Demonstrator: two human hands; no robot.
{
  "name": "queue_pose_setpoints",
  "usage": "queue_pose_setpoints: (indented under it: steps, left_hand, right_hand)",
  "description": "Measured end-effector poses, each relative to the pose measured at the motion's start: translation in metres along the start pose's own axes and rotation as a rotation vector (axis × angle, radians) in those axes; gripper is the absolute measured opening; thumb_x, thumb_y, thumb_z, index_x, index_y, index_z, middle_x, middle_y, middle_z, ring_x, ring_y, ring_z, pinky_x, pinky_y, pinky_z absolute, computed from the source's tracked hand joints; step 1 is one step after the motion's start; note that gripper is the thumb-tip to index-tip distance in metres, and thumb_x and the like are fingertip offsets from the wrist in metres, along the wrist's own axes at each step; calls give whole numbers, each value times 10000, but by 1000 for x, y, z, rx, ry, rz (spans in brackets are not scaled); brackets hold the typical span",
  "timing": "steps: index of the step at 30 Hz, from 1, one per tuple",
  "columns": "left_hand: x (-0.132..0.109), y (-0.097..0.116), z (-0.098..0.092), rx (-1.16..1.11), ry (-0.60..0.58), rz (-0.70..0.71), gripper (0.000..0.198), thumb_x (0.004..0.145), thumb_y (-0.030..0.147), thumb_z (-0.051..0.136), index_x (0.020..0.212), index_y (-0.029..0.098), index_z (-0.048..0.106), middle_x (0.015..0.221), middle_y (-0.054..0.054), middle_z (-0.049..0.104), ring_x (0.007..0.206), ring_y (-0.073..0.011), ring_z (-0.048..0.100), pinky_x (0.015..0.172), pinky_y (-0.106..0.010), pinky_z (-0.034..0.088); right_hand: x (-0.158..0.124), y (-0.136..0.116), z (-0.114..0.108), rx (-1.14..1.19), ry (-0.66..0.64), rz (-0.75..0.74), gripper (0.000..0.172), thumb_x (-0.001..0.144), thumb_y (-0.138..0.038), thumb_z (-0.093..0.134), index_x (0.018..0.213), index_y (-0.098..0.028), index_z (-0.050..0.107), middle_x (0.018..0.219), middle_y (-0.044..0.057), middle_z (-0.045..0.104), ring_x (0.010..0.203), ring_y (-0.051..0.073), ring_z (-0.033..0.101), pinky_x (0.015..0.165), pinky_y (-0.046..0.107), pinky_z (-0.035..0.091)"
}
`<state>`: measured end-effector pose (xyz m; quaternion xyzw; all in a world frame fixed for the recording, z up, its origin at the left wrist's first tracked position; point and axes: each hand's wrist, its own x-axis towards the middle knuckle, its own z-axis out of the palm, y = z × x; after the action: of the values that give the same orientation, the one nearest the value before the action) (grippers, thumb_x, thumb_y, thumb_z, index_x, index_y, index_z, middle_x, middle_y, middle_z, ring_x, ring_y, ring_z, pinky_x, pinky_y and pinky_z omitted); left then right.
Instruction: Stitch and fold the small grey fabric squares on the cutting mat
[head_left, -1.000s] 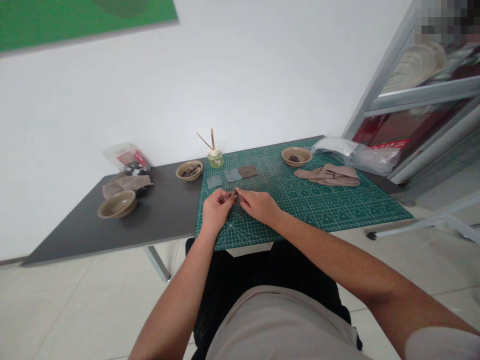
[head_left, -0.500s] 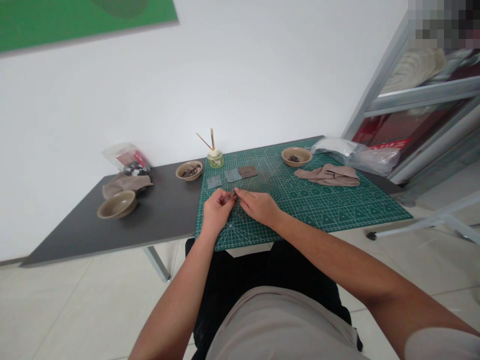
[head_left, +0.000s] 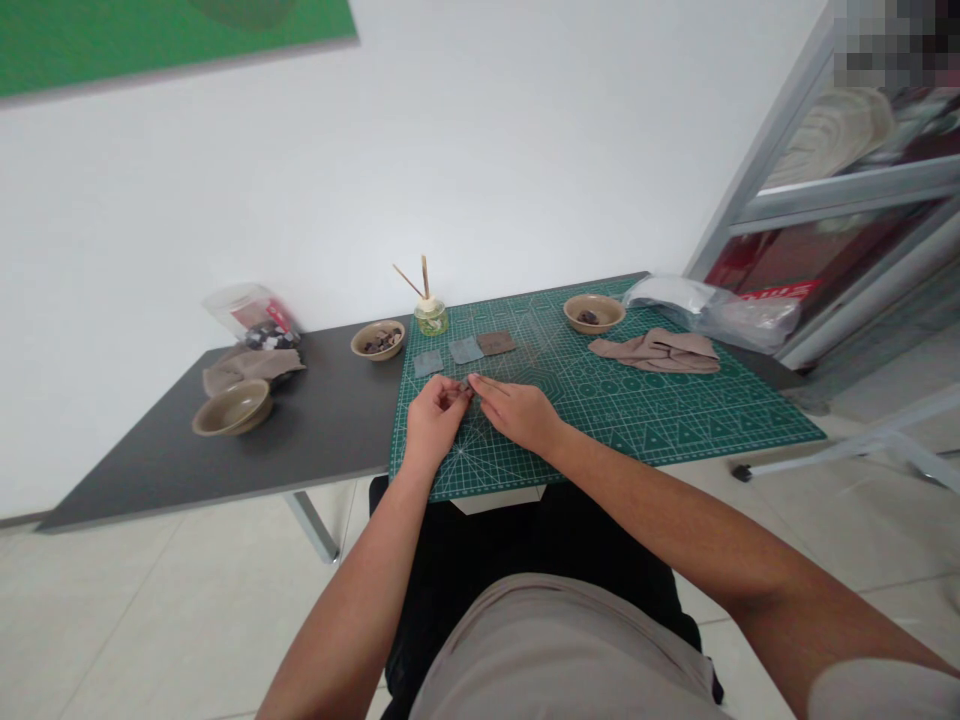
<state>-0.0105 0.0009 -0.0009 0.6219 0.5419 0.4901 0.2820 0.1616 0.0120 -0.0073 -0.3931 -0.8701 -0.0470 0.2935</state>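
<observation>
Both of my hands meet over the green cutting mat [head_left: 600,400], close to its left side. My left hand [head_left: 433,418] is closed, its fingertips pinching a small dark piece [head_left: 469,386]. From the other side, the fingers of my right hand [head_left: 521,412] press on that same piece. It is mostly covered by fingers, so its kind does not show. Just beyond the hands lie two grey squares [head_left: 428,363] and a brown square [head_left: 496,343], thin and flat like sheets of sandpaper.
A bowl of small dark and tan pieces [head_left: 379,341], a reed diffuser [head_left: 431,315] and a bowl with a few dark pieces [head_left: 594,314] stand at the back. A brown cloth [head_left: 656,351] and plastic bag [head_left: 712,308] lie right; another bowl [head_left: 234,408], cloth [head_left: 251,370] and tipped jar [head_left: 251,312] left.
My fingers have shifted very slightly around the small dark piece, which shows a little more between them. Everything on the table stays in place.
</observation>
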Motion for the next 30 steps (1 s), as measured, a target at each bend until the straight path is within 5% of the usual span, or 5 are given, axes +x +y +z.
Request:
queue_pose_setpoints:
  steps: [6,15,23,30]
  left_hand:
    - [1,3,1,-41,25,4,187,796,385,654,842,213,600,729,27,613,665,-124,573,658,-241,453]
    - [0,10,-2,142,35,-6,116,750,230,630,645,202,589,583,50,571,561,-101,513,582,-228,391]
    - [0,3,0,-83,44,-51,174,752,352,702,772,201,617,663,17,661,628,-149,648,615,-256,477]
    - [-1,8,-3,137,29,-22,125,747,231,649,648,199,579,584,49,603,555,-104,538,571,-224,403]
  right_hand:
    - [1,0,-1,11,-13,20,447,961,-150,475,1401,-145,553,1347,122,641,1092,220,704,868,333,602]
    - [1,-3,-3,-86,5,-145,375,990,-188,476,1335,-173,623,1390,103,602,1022,213,719,850,345,598]
    - [1,-1,-1,-58,9,-12,402,985,-183,474,1368,-128,585,1340,109,645,1055,213,715,834,314,606]
    - [0,-2,-1,-61,-2,-140,378,997,-174,458,1342,-145,610,1383,129,608,1063,225,711,864,352,602]
